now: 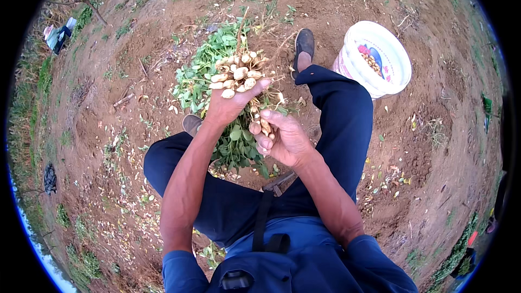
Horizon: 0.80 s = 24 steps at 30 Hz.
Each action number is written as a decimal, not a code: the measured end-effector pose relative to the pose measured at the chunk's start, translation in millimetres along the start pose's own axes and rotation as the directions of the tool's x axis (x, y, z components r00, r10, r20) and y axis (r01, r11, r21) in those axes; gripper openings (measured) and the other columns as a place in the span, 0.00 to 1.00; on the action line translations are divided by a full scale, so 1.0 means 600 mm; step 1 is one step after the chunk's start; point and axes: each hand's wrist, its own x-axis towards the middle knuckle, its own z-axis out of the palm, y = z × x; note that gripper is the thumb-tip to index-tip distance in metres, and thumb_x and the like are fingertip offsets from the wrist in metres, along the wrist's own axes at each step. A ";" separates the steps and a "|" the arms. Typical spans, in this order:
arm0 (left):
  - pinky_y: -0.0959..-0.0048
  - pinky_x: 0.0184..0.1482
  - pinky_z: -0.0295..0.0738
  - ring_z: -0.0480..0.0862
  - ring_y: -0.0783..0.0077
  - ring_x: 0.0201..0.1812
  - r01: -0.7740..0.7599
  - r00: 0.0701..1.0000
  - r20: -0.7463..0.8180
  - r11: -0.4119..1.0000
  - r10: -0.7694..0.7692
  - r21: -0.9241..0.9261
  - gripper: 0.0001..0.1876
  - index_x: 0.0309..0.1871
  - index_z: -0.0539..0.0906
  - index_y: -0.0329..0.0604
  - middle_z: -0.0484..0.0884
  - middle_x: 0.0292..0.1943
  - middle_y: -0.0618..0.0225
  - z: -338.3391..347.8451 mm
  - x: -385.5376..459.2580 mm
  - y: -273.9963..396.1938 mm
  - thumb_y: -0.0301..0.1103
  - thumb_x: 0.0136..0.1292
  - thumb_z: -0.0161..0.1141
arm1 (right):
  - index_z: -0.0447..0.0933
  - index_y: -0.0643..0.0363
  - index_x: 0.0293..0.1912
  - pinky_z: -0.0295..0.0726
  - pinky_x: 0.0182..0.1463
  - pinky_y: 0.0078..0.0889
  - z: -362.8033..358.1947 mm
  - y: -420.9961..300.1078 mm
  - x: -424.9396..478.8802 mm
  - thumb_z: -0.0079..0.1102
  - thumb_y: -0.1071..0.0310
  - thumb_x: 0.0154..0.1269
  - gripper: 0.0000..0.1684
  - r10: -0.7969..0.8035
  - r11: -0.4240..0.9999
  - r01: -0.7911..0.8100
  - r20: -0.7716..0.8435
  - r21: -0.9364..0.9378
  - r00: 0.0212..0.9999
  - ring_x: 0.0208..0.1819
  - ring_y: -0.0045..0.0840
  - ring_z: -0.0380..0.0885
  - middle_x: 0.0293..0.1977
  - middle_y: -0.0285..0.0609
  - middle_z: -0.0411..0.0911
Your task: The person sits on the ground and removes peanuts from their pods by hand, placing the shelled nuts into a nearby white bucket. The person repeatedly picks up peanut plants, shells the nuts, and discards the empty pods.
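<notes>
My left hand [230, 108] is closed round the stems of an uprooted peanut plant, whose cluster of pale peanut pods [241, 73] fans out above the fist. Just below and to the right, my right hand [283, 136] holds several peanut pods [265, 127] between thumb and fingers; whether these are still joined to the plant cannot be made out. Green peanut leaves [236, 142] hang beneath both hands, between the knees. More leafy peanut plants [199, 71] lie on the soil behind the left hand.
A white plastic bucket [346, 63] with peanuts [371, 64] inside stands beyond the right knee. Both shoes rest on brown soil strewn with dry leaves. A seated person [59, 36] in a pale hat is far off at upper left. A black plastic bag [49, 179] lies at far left.
</notes>
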 end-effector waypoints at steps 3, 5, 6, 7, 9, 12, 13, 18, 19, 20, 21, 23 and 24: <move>0.70 0.44 0.81 0.87 0.73 0.37 -0.057 0.996 -0.063 0.992 0.064 0.110 0.18 0.40 0.86 0.37 0.90 0.35 0.69 0.009 -0.003 -0.005 0.44 0.60 0.77 | 0.76 0.60 0.40 0.73 0.23 0.27 -0.005 0.022 0.008 0.55 0.62 0.79 0.12 0.003 0.999 -0.006 0.057 0.053 0.998 0.20 0.18 0.75 0.32 0.41 0.81; 0.70 0.44 0.82 0.88 0.72 0.36 -0.128 0.983 -0.105 0.973 0.150 0.192 0.18 0.39 0.87 0.39 0.90 0.34 0.69 0.012 0.000 -0.015 0.45 0.59 0.77 | 0.73 0.56 0.40 0.72 0.23 0.27 0.002 0.034 0.013 0.55 0.62 0.79 0.09 -0.053 0.994 0.051 0.013 0.095 0.999 0.19 0.16 0.71 0.34 0.41 0.82; 0.70 0.42 0.83 0.89 0.71 0.33 -0.144 0.974 -0.149 0.971 0.174 0.193 0.16 0.37 0.89 0.41 0.91 0.31 0.69 0.017 0.001 -0.016 0.43 0.58 0.78 | 0.73 0.56 0.41 0.72 0.23 0.27 0.008 0.040 0.017 0.54 0.63 0.79 0.09 -0.100 0.989 0.100 -0.004 0.109 0.995 0.19 0.16 0.70 0.33 0.40 0.81; 0.70 0.40 0.83 0.89 0.71 0.32 -0.174 0.963 -0.165 0.962 0.211 0.209 0.15 0.37 0.89 0.40 0.91 0.31 0.69 0.018 0.001 -0.018 0.43 0.58 0.78 | 0.73 0.56 0.41 0.72 0.23 0.27 0.013 0.046 0.021 0.54 0.64 0.78 0.08 -0.147 0.981 0.149 -0.022 0.122 0.989 0.18 0.17 0.70 0.33 0.40 0.81; 0.70 0.38 0.83 0.89 0.70 0.31 -0.235 0.938 -0.197 0.942 0.284 0.238 0.15 0.37 0.89 0.40 0.91 0.30 0.68 0.021 0.001 -0.017 0.41 0.57 0.79 | 0.72 0.59 0.43 0.70 0.22 0.25 0.019 0.054 0.028 0.50 0.68 0.78 0.05 -0.195 0.971 0.193 0.002 0.141 0.981 0.17 0.16 0.67 0.34 0.40 0.79; 0.70 0.37 0.82 0.89 0.69 0.31 -0.222 0.929 -0.213 0.918 0.301 0.329 0.15 0.37 0.89 0.38 0.91 0.30 0.67 0.017 0.010 -0.010 0.40 0.57 0.79 | 0.73 0.62 0.46 0.69 0.21 0.23 0.023 0.057 0.030 0.46 0.73 0.77 0.06 -0.224 0.961 0.220 0.004 0.169 0.975 0.17 0.15 0.66 0.35 0.40 0.78; 0.70 0.37 0.82 0.89 0.69 0.31 -0.208 0.929 -0.216 0.909 0.299 0.362 0.15 0.37 0.89 0.38 0.91 0.30 0.66 0.014 0.014 -0.010 0.40 0.57 0.79 | 0.73 0.62 0.47 0.69 0.22 0.23 0.024 0.058 0.029 0.46 0.73 0.77 0.07 -0.225 0.958 0.217 0.018 0.186 0.974 0.17 0.15 0.66 0.34 0.39 0.78; 0.68 0.39 0.82 0.89 0.69 0.33 -0.173 0.915 -0.314 0.951 0.251 0.255 0.13 0.36 0.88 0.37 0.91 0.32 0.66 0.023 0.022 -0.007 0.38 0.60 0.77 | 0.75 0.63 0.52 0.69 0.23 0.24 0.034 0.057 0.027 0.46 0.72 0.78 0.10 -0.235 0.953 0.226 0.022 0.201 0.972 0.17 0.14 0.65 0.33 0.37 0.78; 0.68 0.40 0.82 0.89 0.69 0.33 -0.179 0.915 -0.314 0.953 0.252 0.243 0.13 0.36 0.88 0.37 0.91 0.32 0.66 0.020 0.021 -0.009 0.38 0.60 0.77 | 0.75 0.63 0.53 0.69 0.23 0.25 0.035 0.057 0.026 0.46 0.72 0.78 0.11 -0.237 0.953 0.230 0.013 0.195 0.971 0.17 0.14 0.65 0.33 0.37 0.78; 0.69 0.40 0.82 0.89 0.69 0.33 -0.185 0.915 -0.314 0.955 0.253 0.230 0.13 0.36 0.88 0.37 0.91 0.32 0.66 0.018 0.021 -0.010 0.39 0.60 0.77 | 0.75 0.63 0.53 0.69 0.23 0.25 0.031 0.057 0.024 0.45 0.72 0.78 0.12 -0.222 0.962 0.216 0.017 0.170 0.975 0.17 0.14 0.65 0.32 0.37 0.78; 0.69 0.40 0.82 0.89 0.69 0.34 -0.190 0.915 -0.314 0.957 0.253 0.219 0.14 0.36 0.88 0.37 0.91 0.32 0.66 0.015 0.020 -0.007 0.39 0.60 0.77 | 0.75 0.64 0.54 0.70 0.23 0.26 0.022 0.056 0.022 0.45 0.71 0.79 0.13 -0.206 0.969 0.201 0.021 0.144 0.978 0.17 0.14 0.65 0.32 0.36 0.78; 0.68 0.40 0.82 0.89 0.67 0.34 -0.222 0.908 -0.294 0.938 0.298 0.265 0.13 0.37 0.89 0.38 0.91 0.33 0.66 0.012 0.019 -0.008 0.39 0.60 0.77 | 0.75 0.64 0.53 0.69 0.23 0.26 0.007 0.054 0.020 0.43 0.70 0.79 0.14 -0.181 0.977 0.175 0.035 0.121 0.983 0.17 0.14 0.64 0.30 0.36 0.77; 0.67 0.40 0.82 0.89 0.66 0.34 -0.247 0.903 -0.281 0.928 0.325 0.281 0.13 0.36 0.89 0.39 0.91 0.33 0.66 0.012 0.018 -0.010 0.39 0.60 0.76 | 0.75 0.64 0.53 0.69 0.23 0.26 0.003 0.052 0.021 0.42 0.69 0.79 0.14 -0.168 0.979 0.161 0.046 0.122 0.985 0.17 0.15 0.64 0.29 0.35 0.76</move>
